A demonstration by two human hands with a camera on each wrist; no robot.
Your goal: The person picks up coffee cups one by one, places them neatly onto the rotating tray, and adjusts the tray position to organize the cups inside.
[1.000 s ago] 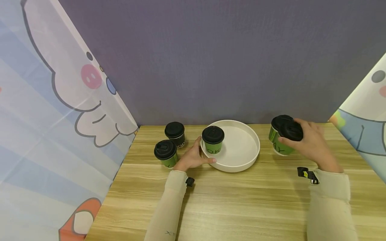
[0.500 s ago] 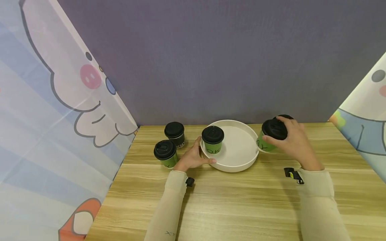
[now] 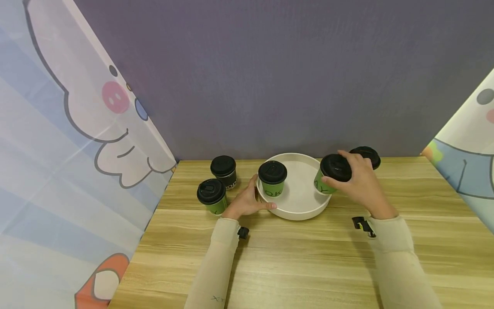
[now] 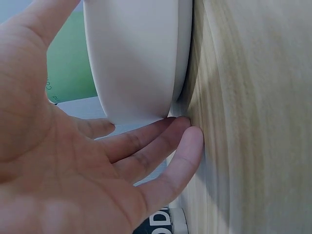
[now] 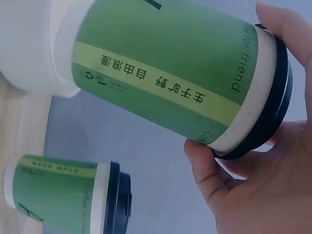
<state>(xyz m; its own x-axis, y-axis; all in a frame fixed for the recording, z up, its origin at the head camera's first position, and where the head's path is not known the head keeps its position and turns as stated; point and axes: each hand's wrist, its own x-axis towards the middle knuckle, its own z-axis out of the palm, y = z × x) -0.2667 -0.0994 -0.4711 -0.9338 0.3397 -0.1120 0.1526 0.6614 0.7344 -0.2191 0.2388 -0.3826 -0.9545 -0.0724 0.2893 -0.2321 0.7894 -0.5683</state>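
Observation:
My right hand [image 3: 360,182] grips a green paper coffee cup [image 3: 322,184] near its black lid. The cup tilts over the right rim of a round white tray [image 3: 300,171]; the right wrist view shows printed characters on its sleeve [image 5: 161,73]. My left hand [image 3: 247,201] rests against the tray's left side, fingers spread along the outer wall [image 4: 136,58] and thumb at the near rim. Another green coffee cup [image 3: 273,189], marked "OK", stands upright inside the tray at the left.
Left of the tray stand a black coffee cup [image 3: 224,171] and a green lidded one [image 3: 213,197]. Behind my right hand is another lidded cup [image 3: 367,155], its green side [image 5: 58,190] visible in the right wrist view. A grey wall [image 3: 270,86] borders the wooden table [image 3: 301,266].
My right hand has carried the green coffee cup leftward, from beside the other right-hand cup to the tray's right rim. My left hand and the tray have stayed in place.

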